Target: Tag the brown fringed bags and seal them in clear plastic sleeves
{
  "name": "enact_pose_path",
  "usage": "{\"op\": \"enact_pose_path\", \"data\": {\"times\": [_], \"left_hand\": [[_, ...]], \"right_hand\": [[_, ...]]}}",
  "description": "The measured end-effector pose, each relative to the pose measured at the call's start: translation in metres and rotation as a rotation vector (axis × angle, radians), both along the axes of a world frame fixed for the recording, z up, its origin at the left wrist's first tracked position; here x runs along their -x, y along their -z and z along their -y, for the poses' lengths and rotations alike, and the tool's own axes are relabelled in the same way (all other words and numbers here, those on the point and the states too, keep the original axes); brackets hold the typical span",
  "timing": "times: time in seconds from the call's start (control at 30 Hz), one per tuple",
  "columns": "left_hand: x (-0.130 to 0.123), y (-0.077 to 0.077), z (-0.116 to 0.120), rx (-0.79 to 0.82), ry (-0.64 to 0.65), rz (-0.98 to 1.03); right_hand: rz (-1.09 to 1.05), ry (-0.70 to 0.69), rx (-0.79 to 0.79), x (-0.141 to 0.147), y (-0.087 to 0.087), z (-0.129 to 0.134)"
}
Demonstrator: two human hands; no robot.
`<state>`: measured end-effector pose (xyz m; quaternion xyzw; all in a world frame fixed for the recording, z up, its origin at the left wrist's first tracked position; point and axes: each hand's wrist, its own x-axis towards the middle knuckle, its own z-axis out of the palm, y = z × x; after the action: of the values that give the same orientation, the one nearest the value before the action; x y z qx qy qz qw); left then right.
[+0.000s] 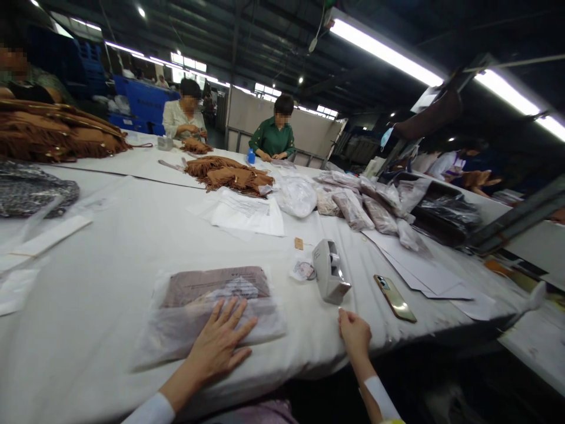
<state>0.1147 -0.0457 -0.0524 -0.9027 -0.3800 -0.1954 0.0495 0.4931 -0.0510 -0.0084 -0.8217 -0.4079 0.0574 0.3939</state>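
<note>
My left hand [224,341] lies flat with fingers spread on a clear plastic bag [176,335]. Inside the bag is a flat, folded brown item [189,285], and dark print shows on the plastic. Just in front of the grey tape dispenser [330,274], my right hand [355,337] is closed in a pinch. A tiny pale spot shows at its fingertips; what they hold is too small to make out. Left of the dispenser are a small clear packet [302,270] and a brown tag [299,243].
A phone [394,298] and white sheets [415,268] lie to the right. Behind them are several bagged items [353,209]. Brown fringed pieces [233,175] and a white plastic bag [249,212] lie farther back. Co-workers [273,135] sit across the white-covered table [110,247].
</note>
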Motion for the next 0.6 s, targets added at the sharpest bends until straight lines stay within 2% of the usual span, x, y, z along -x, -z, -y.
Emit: {"op": "enact_pose_path", "data": {"times": [0.13,0.23,0.27,0.43,0.53,0.6], "left_hand": [[0.001,-0.001,0.000,0.043,0.008,0.001],[0.002,-0.005,0.000,0.086,0.009,-0.011],[0.003,-0.006,0.000,0.097,0.010,-0.016],[0.004,-0.009,-0.001,0.128,0.017,-0.001],[0.004,-0.009,-0.002,0.134,0.017,0.013],[0.004,-0.009,-0.002,0.127,0.015,0.014]], "right_hand": [[0.042,-0.136,0.043,0.018,-0.014,0.013],[0.037,-0.344,0.075,0.043,-0.044,0.012],[0.051,-0.451,0.082,0.053,-0.057,0.011],[0.217,-1.207,0.159,0.107,-0.120,-0.011],[0.346,-1.524,0.319,0.133,-0.137,-0.036],[0.477,-1.644,0.435,0.148,-0.141,-0.055]]}}
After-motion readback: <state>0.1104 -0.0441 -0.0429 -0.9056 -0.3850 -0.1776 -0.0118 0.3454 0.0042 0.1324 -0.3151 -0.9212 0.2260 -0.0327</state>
